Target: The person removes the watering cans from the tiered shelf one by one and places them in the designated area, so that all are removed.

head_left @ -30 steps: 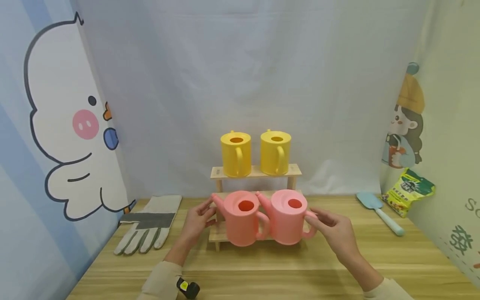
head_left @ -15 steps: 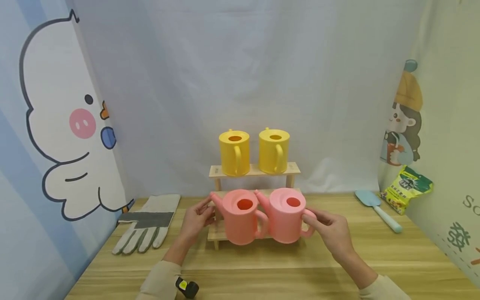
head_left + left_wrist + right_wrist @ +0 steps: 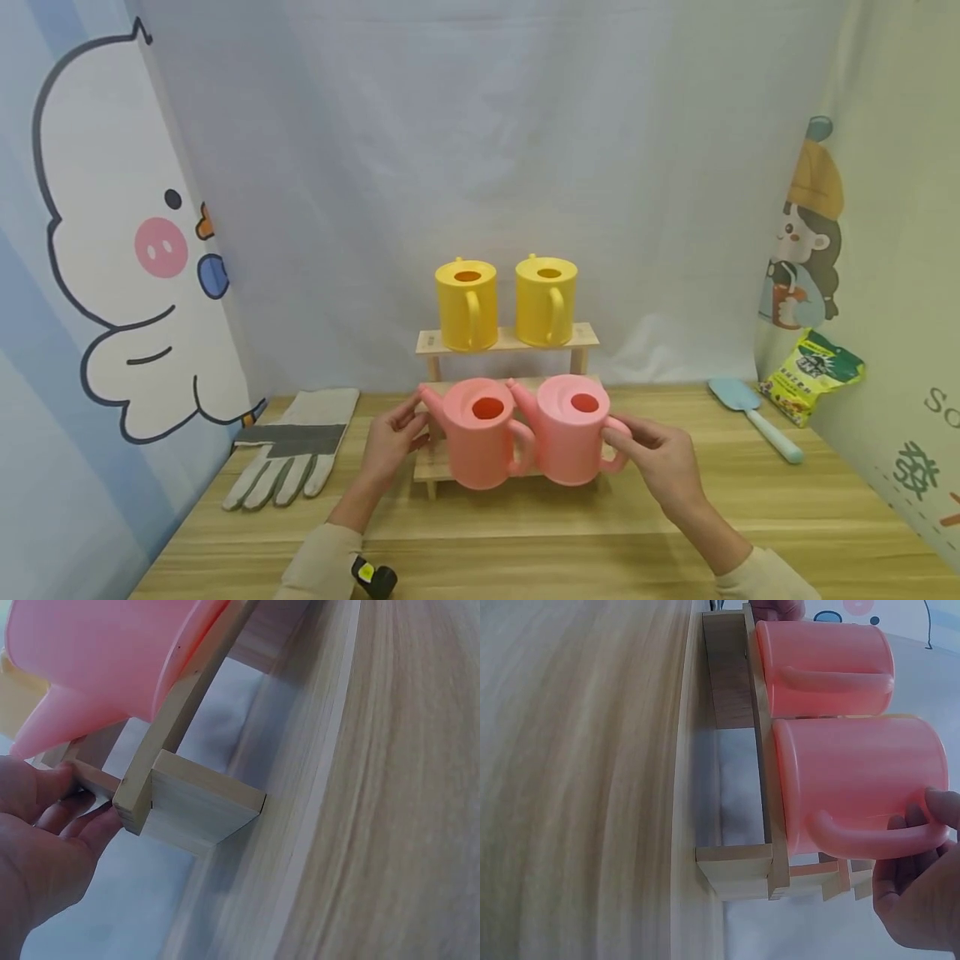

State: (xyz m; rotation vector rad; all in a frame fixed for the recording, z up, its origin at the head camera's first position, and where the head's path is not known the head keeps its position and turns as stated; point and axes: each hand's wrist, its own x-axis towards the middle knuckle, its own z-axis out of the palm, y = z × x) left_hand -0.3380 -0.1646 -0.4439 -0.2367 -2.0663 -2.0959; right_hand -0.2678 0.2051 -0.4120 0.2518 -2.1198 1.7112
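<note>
Two pink watering cans stand side by side on the lower step of a wooden stand (image 3: 459, 472), spouts to the left. The left can (image 3: 480, 450) is slightly darker than the right can (image 3: 572, 446). My right hand (image 3: 663, 467) holds the right can's handle (image 3: 870, 841) between thumb and fingers. At the stand's left end, my left hand (image 3: 390, 442) grips a wooden side piece (image 3: 97, 780), thumb above and fingers curled below, just under the left can's spout (image 3: 67, 720). Two yellow watering cans, one left (image 3: 467, 308) and one right (image 3: 546, 304), occupy the top step, handles facing me.
A grey-and-white work glove (image 3: 296, 446) lies on the wooden table (image 3: 525, 550) at the left. To the right are a light-blue hand trowel (image 3: 757, 417) and a green-yellow packet (image 3: 812, 377) against the side wall. A pale curtain (image 3: 480, 150) hangs behind the stand.
The head view has shifted slightly, so everything sits a little further left and higher. Both hands keep their places at the stand and the right can's handle.
</note>
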